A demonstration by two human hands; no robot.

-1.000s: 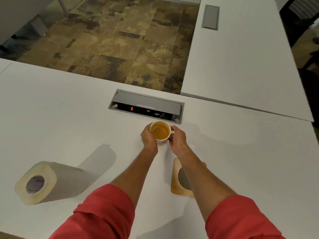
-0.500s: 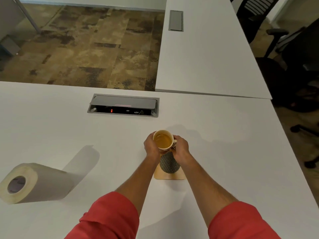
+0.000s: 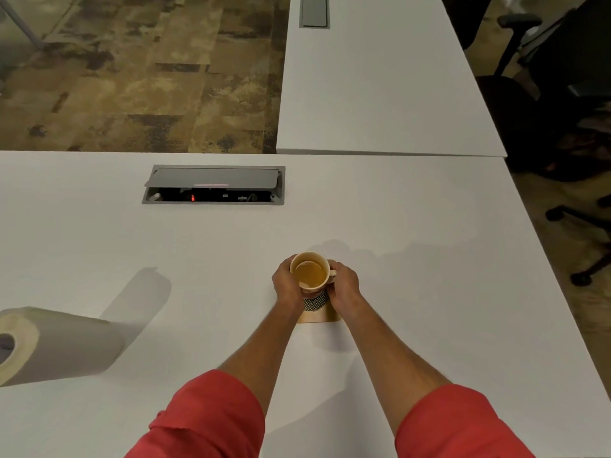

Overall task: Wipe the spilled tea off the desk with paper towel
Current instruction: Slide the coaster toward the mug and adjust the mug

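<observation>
Both hands clasp the cream ceramic cup of tea point(image 3: 310, 272): left hand point(image 3: 288, 281) and right hand point(image 3: 344, 283) curled round its sides. The white paper towel roll point(image 3: 62, 343) lies far left on the white desk point(image 3: 429, 292), axis pointing near-left, nearer the left hand. No spill is discernible.

Matt white desk point(image 3: 396, 209), smooth; glazed cream mug point(image 3: 310, 272); pale wooden coaster point(image 3: 319, 315), woven centre; soft paper towel roll point(image 3: 62, 345).

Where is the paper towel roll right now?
Head view: the roll lies on its side at the desk's left edge, apart from both hands holding the cup.
</observation>
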